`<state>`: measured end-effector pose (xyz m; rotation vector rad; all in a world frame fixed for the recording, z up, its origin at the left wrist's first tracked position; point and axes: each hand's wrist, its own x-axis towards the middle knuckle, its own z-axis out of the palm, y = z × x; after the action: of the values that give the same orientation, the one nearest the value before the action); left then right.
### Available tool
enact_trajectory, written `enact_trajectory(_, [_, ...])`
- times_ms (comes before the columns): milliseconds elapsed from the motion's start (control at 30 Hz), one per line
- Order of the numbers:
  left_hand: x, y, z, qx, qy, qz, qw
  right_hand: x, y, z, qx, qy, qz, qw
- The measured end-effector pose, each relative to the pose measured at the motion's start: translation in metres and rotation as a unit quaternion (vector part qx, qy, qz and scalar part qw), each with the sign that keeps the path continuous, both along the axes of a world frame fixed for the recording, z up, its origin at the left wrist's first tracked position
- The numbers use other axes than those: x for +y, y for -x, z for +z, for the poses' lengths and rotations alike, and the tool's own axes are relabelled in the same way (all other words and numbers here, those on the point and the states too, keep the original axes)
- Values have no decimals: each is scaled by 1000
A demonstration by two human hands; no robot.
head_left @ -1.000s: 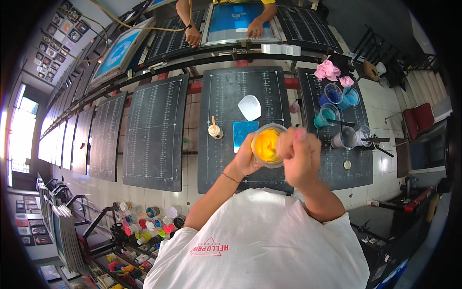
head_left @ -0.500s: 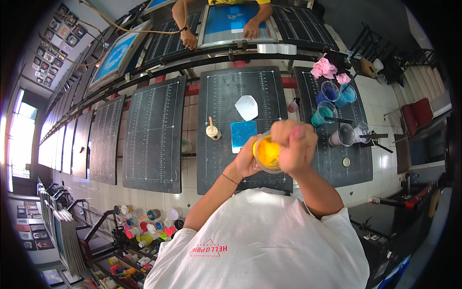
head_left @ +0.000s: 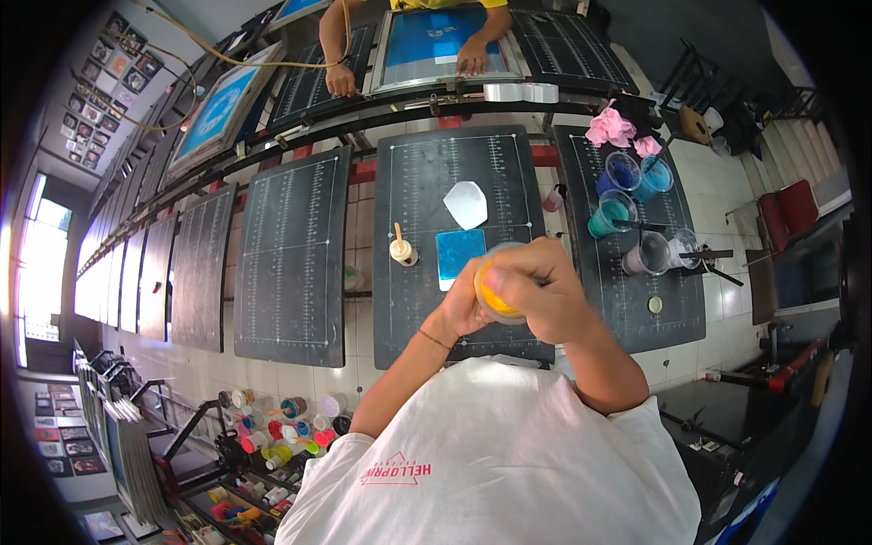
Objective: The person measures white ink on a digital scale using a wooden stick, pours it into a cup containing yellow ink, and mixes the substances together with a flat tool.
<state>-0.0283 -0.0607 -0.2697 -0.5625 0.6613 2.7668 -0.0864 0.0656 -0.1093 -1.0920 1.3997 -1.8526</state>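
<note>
My left hand wraps round the side of a clear plastic cup of yellow ink, in front of my chest. Over the cup's mouth, my right hand is closed in a fist; whatever it grips is hidden by the fingers. Just beyond the cup lie a blue flat rectangle and a white piece of paper on a black printing board. To their left stands a small jar of cream-coloured paste with a wooden stick in it.
On the right board stand cups of blue ink and green ink, among others, near pink cloths. Across the rail, a co-worker's hands rest at a screen frame. Several ink pots crowd the lower left.
My right fist has come down and slightly left, from above the cup's right rim to over its mouth, covering more of the yellow ink. The co-worker's hand on the left has shifted left.
</note>
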Motion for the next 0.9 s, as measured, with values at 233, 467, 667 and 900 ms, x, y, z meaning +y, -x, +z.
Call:
enact_trajectory(233, [-5,-2,5,59,-32,-14,998,-4,2,-10,34,51,-106,993])
enact_trajectory(467, [-13,-4,2,119,-88,-122,981,-4,7,-5,94,188,-129,969])
enact_trajectory(667, [-13,-6,2,33,-76,-170,982,-7,10,8,155,118,133,972])
enact_trajectory(900, [-9,-6,13,-40,-50,-112,992,-25,40,-6,269,148,83,948])
